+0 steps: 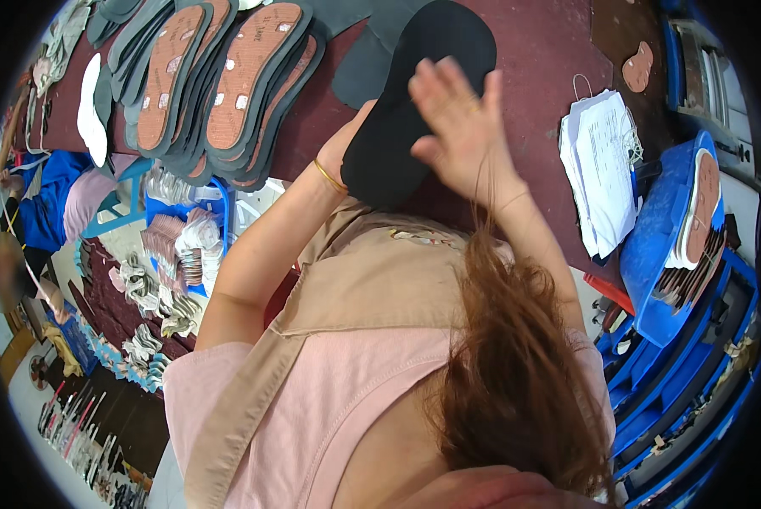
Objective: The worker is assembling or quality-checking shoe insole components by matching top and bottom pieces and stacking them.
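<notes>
1. My left hand (345, 148), fingers partly hidden, grips the edge of a black insole (441, 51) above the maroon tabletop (541, 64).
2. My right hand (465, 127), blurred, is over the insole, fingers spread.

The table (537, 110) was dark red. On it sat a left pile (170, 81) and a right pile (253, 76) of foot-shaped pieces, brown on top (with little pale patches), and grey ones peeked out underneath. A white foot-shaped piece (92, 110) lay to their left. Flat dark grey pieces (365, 68) lay to their right. White papers (597, 161) lay by the table's right edge.
</notes>
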A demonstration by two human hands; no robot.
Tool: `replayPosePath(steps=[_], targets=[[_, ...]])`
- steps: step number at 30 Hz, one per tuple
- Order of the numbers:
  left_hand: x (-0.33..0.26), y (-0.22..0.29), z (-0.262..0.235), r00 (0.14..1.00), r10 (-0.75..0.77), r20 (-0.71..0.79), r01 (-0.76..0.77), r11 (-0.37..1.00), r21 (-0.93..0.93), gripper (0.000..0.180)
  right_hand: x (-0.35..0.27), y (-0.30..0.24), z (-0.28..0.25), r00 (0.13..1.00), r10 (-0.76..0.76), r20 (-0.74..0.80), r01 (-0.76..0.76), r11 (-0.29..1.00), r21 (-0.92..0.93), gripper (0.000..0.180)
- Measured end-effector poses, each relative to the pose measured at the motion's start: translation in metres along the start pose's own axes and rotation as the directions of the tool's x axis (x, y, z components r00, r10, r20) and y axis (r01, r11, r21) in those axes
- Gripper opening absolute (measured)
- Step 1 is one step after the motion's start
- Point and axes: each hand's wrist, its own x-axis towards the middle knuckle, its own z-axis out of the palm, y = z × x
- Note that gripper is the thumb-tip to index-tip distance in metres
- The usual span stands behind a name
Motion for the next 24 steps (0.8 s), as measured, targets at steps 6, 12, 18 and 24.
replayPosePath(steps=[6, 12, 18, 24], targets=[[-0.009, -0.001, -0.001, 0.993, -0.038, 0.109, 0.044, 0.998, -0.05, 0.056, -0.022, -0.056, 0.006, 0.987, -0.16, 0.021, 0.148, 0.948, 0.282, 0.067], [-0.003, -0.006, 0.003, 1.0, -0.002, -0.027, 0.003, 0.999, 0.046, 0.054, -0.002, -0.017, -0.012, 0.998, 0.036, -0.047, -0.035, 0.999, 0.027, 0.052], [-0.001, -0.018, 0.022, 0.995, 0.095, 0.025, -0.098, 0.97, 0.221, 0.051, 0.018, 0.002, -0.022, 0.8, 0.513, -0.311, -0.327, 0.807, 0.492, 0.043], [-0.011, -0.02, 0.06, 0.933, 0.193, -0.302, 0.009, 0.831, 0.556, 0.04, 0.023, -0.008, -0.021, 0.766, 0.639, -0.074, -0.129, 0.265, 0.956, 0.046]])
